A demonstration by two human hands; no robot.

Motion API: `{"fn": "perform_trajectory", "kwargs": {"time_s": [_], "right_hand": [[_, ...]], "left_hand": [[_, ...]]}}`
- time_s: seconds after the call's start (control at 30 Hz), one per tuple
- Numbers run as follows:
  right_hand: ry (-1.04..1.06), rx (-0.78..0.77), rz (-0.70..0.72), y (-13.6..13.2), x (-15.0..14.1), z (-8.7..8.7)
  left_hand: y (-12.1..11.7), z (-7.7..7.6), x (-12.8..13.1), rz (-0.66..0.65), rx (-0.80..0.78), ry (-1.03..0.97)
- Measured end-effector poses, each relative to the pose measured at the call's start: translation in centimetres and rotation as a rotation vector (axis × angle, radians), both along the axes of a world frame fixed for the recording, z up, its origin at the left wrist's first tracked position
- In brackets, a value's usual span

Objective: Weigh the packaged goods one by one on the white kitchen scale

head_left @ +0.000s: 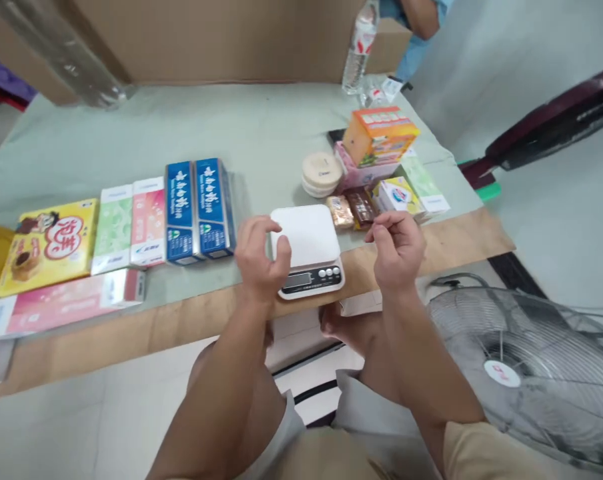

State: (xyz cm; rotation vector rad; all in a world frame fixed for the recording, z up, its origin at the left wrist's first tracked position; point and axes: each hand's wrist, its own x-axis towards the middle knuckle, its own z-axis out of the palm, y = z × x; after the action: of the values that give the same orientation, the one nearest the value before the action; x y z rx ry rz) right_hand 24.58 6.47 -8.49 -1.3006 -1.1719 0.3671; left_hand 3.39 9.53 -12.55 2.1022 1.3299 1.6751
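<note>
A white kitchen scale [305, 233] with a dark display strip and several round buttons lies near the table's front edge, its platform bare. My left hand [262, 257] is at the scale's left side, fingers curled and thumb apart, with nothing in it. To the right of the scale, my right hand [399, 250] is closed, thumb against the index finger; I see nothing in it. Just beyond its fingertips lie a brown packet [362, 207] and a small tan packet [340, 212]. A yellow-and-white box [397, 196] is close behind that hand.
Left of the scale are blue toothpaste boxes [211, 207], a pink box [148, 220], a green box [112, 228] and a yellow snack box [49, 247]. Behind are a round tub [321, 175], an orange box [381, 135] and a water bottle [360, 50]. A fan [526, 373] stands at right.
</note>
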Motion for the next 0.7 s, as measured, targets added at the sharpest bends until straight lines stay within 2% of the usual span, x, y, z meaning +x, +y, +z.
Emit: {"fn": "perform_trajectory", "kwargs": {"time_s": [0.13, 0.27, 0.4, 0.5, 0.6, 0.7], "right_hand": [[-0.039, 0.028, -0.349, 0.2, 5.2, -0.3], [-0.049, -0.091, -0.526, 0.8, 9.5, -0.1], [-0.007, -0.244, -0.516, 1.2, 12.5, -2.0], [0.009, -0.348, -0.435, 1.4, 14.1, -3.8], [0.041, -0.446, -0.327, 1.5, 15.0, -5.0], [0.098, -0.472, -0.245, 1.4, 15.2, -5.6]], "left_hand": [[-0.1, 0.8, 2.3, -0.071, -0.024, 0.075], [0.2, 2.5, 7.5, -0.169, -0.063, 0.141], [1.4, 3.6, 16.1, -0.292, -0.179, 0.278], [2.4, 3.4, 21.8, -0.296, -0.228, 0.465], [2.8, 3.1, 24.5, -0.288, -0.262, 0.58], [2.7, 3.3, 24.9, -0.316, -0.292, 0.665]]}}
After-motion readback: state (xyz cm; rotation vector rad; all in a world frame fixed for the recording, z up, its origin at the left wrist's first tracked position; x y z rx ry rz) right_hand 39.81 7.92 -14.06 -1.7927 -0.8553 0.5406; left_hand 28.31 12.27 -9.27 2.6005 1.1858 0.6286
